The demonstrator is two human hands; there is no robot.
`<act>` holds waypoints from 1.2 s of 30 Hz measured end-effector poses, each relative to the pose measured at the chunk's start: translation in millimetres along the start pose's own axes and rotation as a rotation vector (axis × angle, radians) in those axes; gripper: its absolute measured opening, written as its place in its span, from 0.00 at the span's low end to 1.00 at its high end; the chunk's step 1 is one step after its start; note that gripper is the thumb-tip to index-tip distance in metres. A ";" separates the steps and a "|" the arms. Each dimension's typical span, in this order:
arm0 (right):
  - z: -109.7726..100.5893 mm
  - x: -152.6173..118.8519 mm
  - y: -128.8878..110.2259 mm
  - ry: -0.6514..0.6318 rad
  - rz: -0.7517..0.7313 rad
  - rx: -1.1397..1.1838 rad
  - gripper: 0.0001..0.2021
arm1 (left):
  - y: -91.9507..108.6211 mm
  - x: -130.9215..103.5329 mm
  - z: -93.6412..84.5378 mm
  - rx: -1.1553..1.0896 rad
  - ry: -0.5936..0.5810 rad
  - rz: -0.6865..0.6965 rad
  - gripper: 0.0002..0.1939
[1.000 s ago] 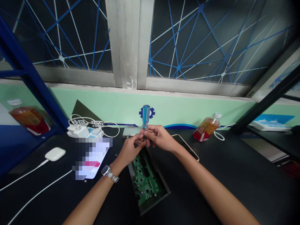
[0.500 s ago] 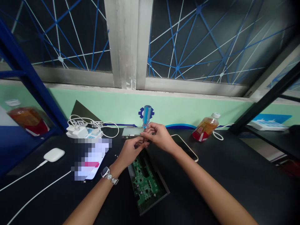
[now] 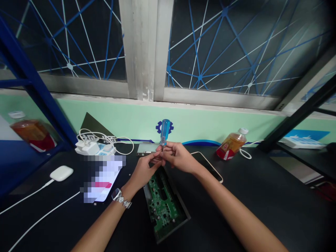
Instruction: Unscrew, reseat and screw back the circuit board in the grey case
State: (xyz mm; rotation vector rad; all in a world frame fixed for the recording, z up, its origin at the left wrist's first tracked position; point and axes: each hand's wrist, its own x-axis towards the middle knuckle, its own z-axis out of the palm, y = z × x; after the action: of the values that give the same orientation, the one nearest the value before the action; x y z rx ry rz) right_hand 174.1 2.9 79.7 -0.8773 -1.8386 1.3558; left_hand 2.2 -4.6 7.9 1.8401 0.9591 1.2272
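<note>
A screwdriver with a clear blue handle stands nearly upright, handle up. My right hand is closed, its fingers around the shaft just below the handle. Beside it my left hand is pinched close to the lower shaft, fingertips touching or nearly touching those of the right; anything between them is hidden. Below both hands, a green circuit board lies in a shallow dark tray-like casing, its far end covered by the hands. Behind them sits a flat silver metal piece.
A lit phone and a white charging case with a cable lie left. Behind them is a white power strip with tangled cords. Another phone and a drink bottle are right. Tiny screws dot the black table.
My right hand has shifted slightly down and its fingers have changed position on the screwdriver shaft. My left hand stays nearly in place. The whole view has shifted slightly.
</note>
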 end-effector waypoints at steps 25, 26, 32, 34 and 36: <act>-2.3 1.3 8.6 0.001 -0.036 0.030 0.07 | 7.0 -4.7 -3.8 0.061 -0.030 0.014 0.10; -1.1 0.9 7.9 -0.014 -0.037 0.028 0.07 | 5.2 -4.4 -2.2 0.074 -0.020 0.024 0.09; 3.6 -0.8 4.7 0.029 -0.106 -0.270 0.08 | -3.0 -5.1 8.6 0.133 0.038 0.002 0.08; 2.2 -0.4 5.1 0.110 -0.150 -0.446 0.07 | -3.4 -5.9 10.4 0.109 0.024 -0.010 0.09; -0.6 0.3 6.9 0.153 -0.157 -0.541 0.05 | -2.7 -6.9 10.4 0.094 0.004 -0.014 0.10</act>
State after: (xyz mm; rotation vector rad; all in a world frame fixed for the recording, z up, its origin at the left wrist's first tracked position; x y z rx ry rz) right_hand 175.3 5.0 73.2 -1.0416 -2.1351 0.6771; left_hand 9.6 -11.0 -0.4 1.9015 1.0461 1.1956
